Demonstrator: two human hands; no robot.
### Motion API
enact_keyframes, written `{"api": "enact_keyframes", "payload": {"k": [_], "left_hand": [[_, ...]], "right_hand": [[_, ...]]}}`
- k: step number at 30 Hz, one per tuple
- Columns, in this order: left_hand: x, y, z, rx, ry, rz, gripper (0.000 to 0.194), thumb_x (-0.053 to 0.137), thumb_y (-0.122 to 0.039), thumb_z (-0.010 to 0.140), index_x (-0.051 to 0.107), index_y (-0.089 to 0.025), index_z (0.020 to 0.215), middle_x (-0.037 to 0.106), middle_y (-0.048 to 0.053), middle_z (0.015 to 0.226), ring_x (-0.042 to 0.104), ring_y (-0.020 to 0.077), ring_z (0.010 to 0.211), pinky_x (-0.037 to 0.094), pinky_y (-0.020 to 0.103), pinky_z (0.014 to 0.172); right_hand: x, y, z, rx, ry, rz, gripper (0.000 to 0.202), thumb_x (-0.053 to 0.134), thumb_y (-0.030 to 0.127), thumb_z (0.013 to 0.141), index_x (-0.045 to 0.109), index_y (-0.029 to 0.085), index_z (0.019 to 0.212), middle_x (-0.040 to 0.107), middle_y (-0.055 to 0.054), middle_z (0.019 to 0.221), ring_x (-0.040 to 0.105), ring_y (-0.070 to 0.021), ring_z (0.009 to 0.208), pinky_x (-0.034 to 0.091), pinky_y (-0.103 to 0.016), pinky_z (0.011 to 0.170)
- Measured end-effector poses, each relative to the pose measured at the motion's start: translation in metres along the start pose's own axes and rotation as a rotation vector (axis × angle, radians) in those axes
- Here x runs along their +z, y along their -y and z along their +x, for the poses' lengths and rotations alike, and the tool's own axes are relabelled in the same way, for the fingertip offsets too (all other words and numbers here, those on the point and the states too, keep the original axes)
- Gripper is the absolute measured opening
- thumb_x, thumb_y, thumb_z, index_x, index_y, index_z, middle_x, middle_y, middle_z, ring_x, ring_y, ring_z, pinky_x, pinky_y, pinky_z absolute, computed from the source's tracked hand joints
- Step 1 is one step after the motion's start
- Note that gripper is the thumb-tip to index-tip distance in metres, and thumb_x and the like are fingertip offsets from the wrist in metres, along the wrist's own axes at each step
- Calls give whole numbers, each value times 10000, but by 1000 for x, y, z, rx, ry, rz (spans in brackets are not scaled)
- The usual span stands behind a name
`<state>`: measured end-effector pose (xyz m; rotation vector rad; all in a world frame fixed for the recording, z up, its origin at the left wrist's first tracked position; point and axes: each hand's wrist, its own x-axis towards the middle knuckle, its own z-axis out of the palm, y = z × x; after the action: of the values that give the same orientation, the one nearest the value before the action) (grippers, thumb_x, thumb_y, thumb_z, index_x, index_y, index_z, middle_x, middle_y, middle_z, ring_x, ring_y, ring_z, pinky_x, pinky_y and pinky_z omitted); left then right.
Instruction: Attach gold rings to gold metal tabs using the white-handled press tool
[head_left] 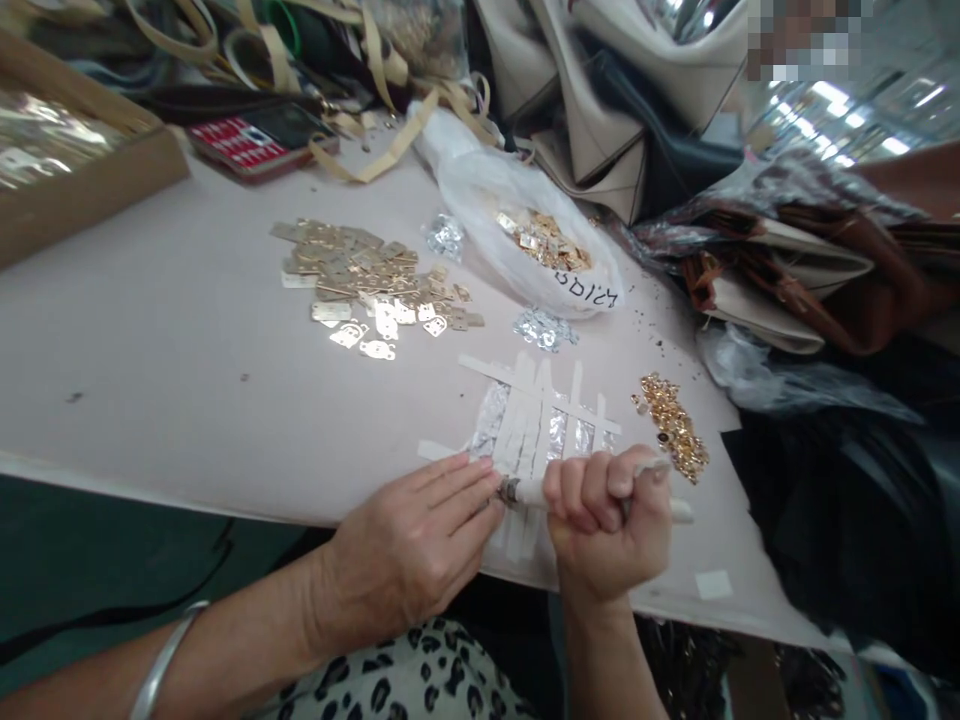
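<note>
Wrapped round the white handle of a hand tool (531, 491) is my right hand (607, 510), closed in a fist. The tool lies level and points left, with a dark metal collar at its front end; its tip is hidden by my fingers. My left hand (427, 530) has its fingers pressed together at that tip, and whatever they pinch is out of sight. Both hands are low over the near edge of a taped patch (525, 410), where strips of white tape hold down clear plastic on the table.
Flat gold metal plates (352, 265) lie heaped behind. A plastic bag (487, 190) holds more gold pieces. Silver washers (546, 328) and small gold fittings (675, 425) sit in piles. A cardboard box (90, 200), a phone (255, 140) and leather bags (817, 260) border the table.
</note>
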<state>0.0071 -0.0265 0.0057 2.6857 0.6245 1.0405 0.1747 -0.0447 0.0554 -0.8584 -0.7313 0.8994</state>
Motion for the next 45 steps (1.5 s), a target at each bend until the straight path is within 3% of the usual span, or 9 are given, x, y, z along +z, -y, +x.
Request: {"api": "enact_keyframes", "payload": {"k": [10,18,21,23,26,30,35,39,45], "left_hand": [[1,1,-1,9,-39,-21,249,487,-128,940,700,-75,1058,731,165,1163,682,248,1143,556,409,1065],[-1,0,-5,-35,-12,-81,118,551,-89,911,669,-96,902,703,142,1075,661,222,1089,516,392,1110],[-2,-2,-3,-50,-4,-92,130,536,-75,910,641,-114,843,689,120,977,657,210,1021,523,401,1092],[-6,-3,0,-71,21,-122,149,510,-71,914,626,-125,838,679,107,929,656,207,964,556,396,1030],[-11,-1,8,-89,76,-140,193,466,-46,912,630,-122,978,699,117,1037,658,224,1030,573,380,965],[-13,15,19,33,224,-74,274,494,-58,933,603,-146,1168,699,105,1191,584,251,1262,524,399,1021],[-9,29,34,119,272,-34,103,555,-110,955,627,-183,938,687,35,868,643,189,939,525,304,836],[-5,11,33,66,207,106,178,571,-178,958,566,-193,780,596,20,735,552,211,729,482,347,683],[-3,-20,12,-47,110,20,192,534,-209,982,599,-176,804,600,30,749,566,219,772,491,367,707]], "right_hand": [[18,-7,-16,-59,147,-386,279,624,331,940,595,229,682,380,66,524,360,-101,446,345,-278,453],[24,28,2,-122,55,-167,342,561,329,971,549,214,650,265,110,459,241,-62,370,314,-237,424],[24,18,-3,-154,79,-186,378,619,382,942,498,216,625,318,103,467,278,-61,381,300,-220,410],[21,4,-4,-40,116,-161,379,598,356,952,457,218,628,318,102,473,290,-63,381,288,-209,399],[14,-3,0,1,145,-113,385,580,325,959,419,217,626,293,111,466,260,-54,370,283,-196,388],[3,14,2,-78,91,-138,384,574,296,960,417,213,620,271,113,468,258,-51,362,281,-189,380],[-8,31,-8,-106,28,-146,375,558,284,962,424,213,620,256,114,461,245,-56,364,281,-193,387],[-14,30,-12,-147,-60,-98,347,546,269,951,468,209,619,269,106,459,233,-61,362,275,-198,384],[-26,20,-6,-44,-238,120,305,553,299,919,522,219,627,211,123,445,138,-65,351,268,-183,347]]}}
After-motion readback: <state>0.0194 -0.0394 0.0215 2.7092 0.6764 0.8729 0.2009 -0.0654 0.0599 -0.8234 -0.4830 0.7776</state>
